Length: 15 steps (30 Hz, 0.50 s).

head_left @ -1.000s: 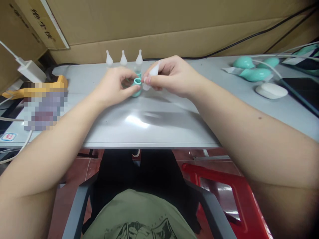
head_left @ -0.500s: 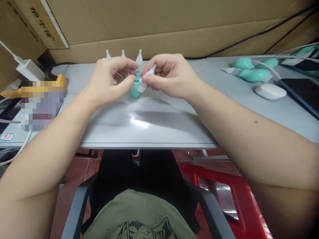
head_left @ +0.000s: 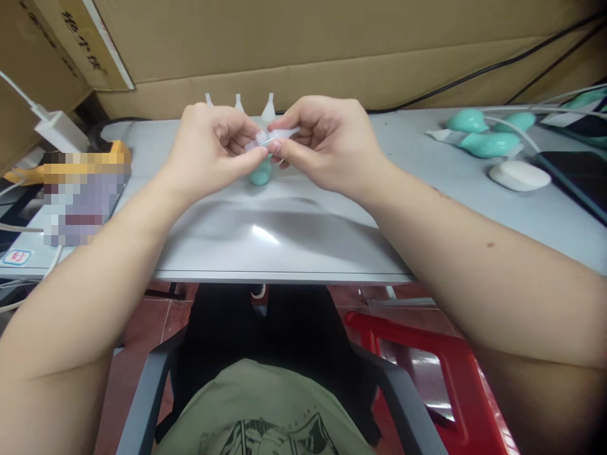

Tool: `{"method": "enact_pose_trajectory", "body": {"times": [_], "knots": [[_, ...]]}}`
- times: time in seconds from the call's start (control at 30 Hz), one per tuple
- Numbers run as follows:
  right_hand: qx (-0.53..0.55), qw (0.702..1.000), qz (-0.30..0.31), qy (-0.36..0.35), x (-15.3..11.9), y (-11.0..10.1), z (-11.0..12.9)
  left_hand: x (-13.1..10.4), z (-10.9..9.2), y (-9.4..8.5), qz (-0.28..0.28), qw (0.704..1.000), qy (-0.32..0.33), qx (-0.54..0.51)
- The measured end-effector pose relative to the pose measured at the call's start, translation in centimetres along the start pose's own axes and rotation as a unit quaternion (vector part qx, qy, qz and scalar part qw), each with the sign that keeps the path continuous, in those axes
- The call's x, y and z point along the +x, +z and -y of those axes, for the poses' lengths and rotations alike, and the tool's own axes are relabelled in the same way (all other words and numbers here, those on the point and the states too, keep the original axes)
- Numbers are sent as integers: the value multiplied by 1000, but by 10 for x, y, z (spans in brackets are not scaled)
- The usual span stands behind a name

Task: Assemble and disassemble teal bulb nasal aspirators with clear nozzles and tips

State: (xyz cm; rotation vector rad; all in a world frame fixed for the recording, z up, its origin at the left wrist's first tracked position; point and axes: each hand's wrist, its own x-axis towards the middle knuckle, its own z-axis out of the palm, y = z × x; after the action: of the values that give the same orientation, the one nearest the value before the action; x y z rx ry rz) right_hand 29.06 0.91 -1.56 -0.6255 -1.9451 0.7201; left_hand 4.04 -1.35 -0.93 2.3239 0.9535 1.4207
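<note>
Between the fingertips of both hands lies a translucent white pointed nozzle (head_left: 283, 133), tilted nearly level with its thin tip to the right. My right hand (head_left: 327, 139) pinches its body between thumb and fingers. My left hand (head_left: 213, 139) has thumb and fingers closed on its clear wide end (head_left: 260, 139); whether that end is a separate part, I cannot tell. Just below the hands a small teal bulb (head_left: 260, 175) stands on the table, its top partly hidden. Behind my fingers rise several more white nozzles (head_left: 269, 109), their lower parts mostly covered.
Several teal bulbs (head_left: 490, 144) lie at the right beside a white rounded case (head_left: 519, 175) and a dark flat device (head_left: 576, 180). On the left are a white power adapter (head_left: 61, 134), cables and a yellow object (head_left: 118, 155). A cardboard wall (head_left: 332, 44) closes the back.
My right hand has turned the nozzle from slanting downward to nearly level and brought it left. My left fingers, apart from it before, have closed on its wide end.
</note>
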Motion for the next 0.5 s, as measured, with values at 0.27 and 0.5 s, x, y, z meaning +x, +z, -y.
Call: {"method": "enact_pose_trajectory", "body": {"times": [0.27,0.5], "knots": [[-37,997,-65,-31,-4,-3,10,6,2,-5,-46,998,-49,3],[-199,948,248,21,-4,4,18,13,8,-24,-15,995,-74,-57]]}}
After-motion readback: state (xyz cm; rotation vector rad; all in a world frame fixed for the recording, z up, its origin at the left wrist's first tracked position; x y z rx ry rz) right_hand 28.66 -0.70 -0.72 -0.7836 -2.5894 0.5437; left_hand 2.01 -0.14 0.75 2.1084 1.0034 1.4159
